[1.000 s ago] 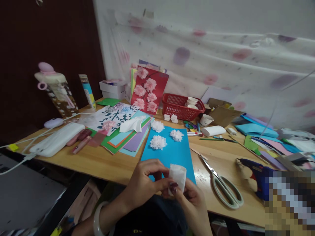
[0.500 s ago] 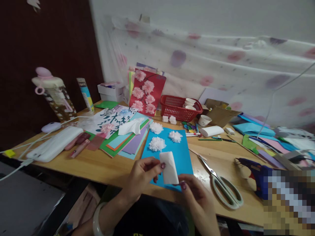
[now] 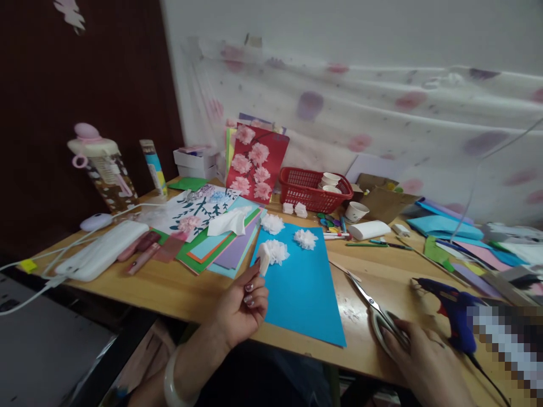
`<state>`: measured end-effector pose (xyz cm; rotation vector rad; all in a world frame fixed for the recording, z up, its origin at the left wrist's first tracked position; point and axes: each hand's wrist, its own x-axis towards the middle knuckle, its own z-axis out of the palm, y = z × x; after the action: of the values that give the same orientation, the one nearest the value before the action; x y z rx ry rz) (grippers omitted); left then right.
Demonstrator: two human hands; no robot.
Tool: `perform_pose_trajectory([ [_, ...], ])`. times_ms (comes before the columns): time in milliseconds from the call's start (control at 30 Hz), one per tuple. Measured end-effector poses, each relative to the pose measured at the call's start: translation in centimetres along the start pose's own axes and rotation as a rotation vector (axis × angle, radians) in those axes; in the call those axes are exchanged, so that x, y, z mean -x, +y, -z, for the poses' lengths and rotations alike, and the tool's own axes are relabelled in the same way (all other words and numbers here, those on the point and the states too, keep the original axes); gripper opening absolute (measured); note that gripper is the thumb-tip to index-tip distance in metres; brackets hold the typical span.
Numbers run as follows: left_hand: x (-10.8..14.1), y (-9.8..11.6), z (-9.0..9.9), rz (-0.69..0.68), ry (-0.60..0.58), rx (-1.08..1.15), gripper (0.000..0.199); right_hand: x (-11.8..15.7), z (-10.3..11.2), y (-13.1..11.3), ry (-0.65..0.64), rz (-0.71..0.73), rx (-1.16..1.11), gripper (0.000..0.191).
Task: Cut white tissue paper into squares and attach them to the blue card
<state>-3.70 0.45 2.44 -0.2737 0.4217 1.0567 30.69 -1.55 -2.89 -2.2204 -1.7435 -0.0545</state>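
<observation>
Between the thumb and fingers of my left hand (image 3: pixel 244 308) is a folded piece of white tissue paper (image 3: pixel 264 259), seen nearly edge-on above the left side of a blue sheet of paper (image 3: pixel 305 299). My right hand (image 3: pixel 428 362) is on the handles of the scissors (image 3: pixel 384 322), which lie on the table with their blades closed and pointing away to the left. Three white tissue flowers sit on the upper part of the blue sheet; one flower (image 3: pixel 305 238) is at its right.
A blue glue gun (image 3: pixel 449 302) with a cord lies right of the scissors. Coloured paper sheets (image 3: pixel 229 254) and a white power bank (image 3: pixel 102 249) are at left. Behind stand a red basket (image 3: pixel 297 189) holding paper cups and a red card (image 3: pixel 263 147) with pink flowers.
My right hand has let go of the folded tissue and moved right onto the scissors. My left hand keeps the tissue and has turned it edge-on, slightly to the left.
</observation>
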Motion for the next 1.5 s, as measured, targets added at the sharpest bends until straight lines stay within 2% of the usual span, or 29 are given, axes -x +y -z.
perform_pose_trajectory([
  [100, 0.1, -0.1, -0.5, -0.023, 0.024, -0.011, 0.039, 0.1, 1.1, -1.4, 0.008, -0.074, -0.069, 0.028],
  [167, 0.1, -0.2, -0.9, -0.039, 0.036, -0.032, 0.038, 0.7, 2.3, -2.3, -0.005, -0.149, -0.222, 0.024],
  [200, 0.0, -0.3, -1.1, -0.043, 0.044, -0.044, 0.039, 1.2, 2.8, -2.7, 0.003, -0.184, -0.354, 0.023],
  [267, -0.2, -0.5, -1.5, -0.054, 0.057, -0.073, 0.039, 2.6, 3.7, -4.0, -0.010, -0.218, -0.763, 0.027],
  [300, -0.3, -0.7, -1.8, -0.068, 0.059, -0.087, 0.039, 3.4, 3.9, -4.8, -0.081, -0.232, -0.994, 0.033],
  [367, -0.6, -1.1, -2.4, -0.109, 0.050, -0.114, 0.038, 5.0, 3.7, -7.1, -0.133, -0.322, -1.402, 0.035],
  [433, -0.9, -1.5, -3.0, -0.151, 0.039, -0.141, 0.037, 6.2, 3.1, -9.6, -0.385, -0.300, -1.665, 0.035],
  [500, -1.1, -1.8, -3.6, -0.178, 0.041, -0.172, 0.039, 7.0, 2.4, -12.0, -0.737, -0.175, -1.880, 0.053],
  [567, -1.3, -2.1, -3.9, -0.194, 0.050, -0.200, 0.039, 7.7, 1.9, -13.6, -0.906, -0.121, -2.015, 0.070],
  [600, -1.4, -2.2, -4.0, -0.198, 0.053, -0.214, 0.040, 8.0, 1.8, -14.0, -0.952, -0.083, -2.068, 0.072],
  [767, -1.8, -2.8, -4.3, -0.236, 0.067, -0.262, 0.039, 8.7, 1.3, -14.2, -1.128, 0.012, -2.198, 0.069],
  [900, -1.8, -3.1, -4.5, -0.262, 0.081, -0.296, 0.036, 8.2, 1.4, -14.5, -1.075, 0.026, -2.251, 0.061],
  [1000, -1.8, -3.2, -4.4, -0.297, 0.082, -0.330, 0.032, 7.8, 1.6, -15.1, -1.020, 0.102, -2.245, 0.059],
  [1133, -1.9, -3.2, -3.7, -0.400, 0.053, -0.437, 0.014, 7.3, 1.9, -15.7, -1.009, 0.213, -2.254, 0.060],
  [1167, -1.8, -3.2, -3.5, -0.435, 0.032, -0.480, 0.014, 7.3, 1.9, -15.7, -1.017, 0.231, -2.249, 0.060],
  [1333, -1.3, -3.6, -2.6, -0.582, -0.089, -0.695, 0.041, 7.3, 1.8, -15.4, -1.090, 0.212, -2.284, 0.061],
  [1433, -0.9, -3.9, -2.6, -0.609, -0.103, -0.744, 0.040, 7.5, 1.4, -15.1, -1.158, 0.168, -2.311, 0.063],
  [1500, -0.8, -3.9, -2.6, -0.613, -0.100, -0.747, 0.038, 7.6, 1.3, -15.0, -1.150, 0.147, -2.321, 0.060],
])
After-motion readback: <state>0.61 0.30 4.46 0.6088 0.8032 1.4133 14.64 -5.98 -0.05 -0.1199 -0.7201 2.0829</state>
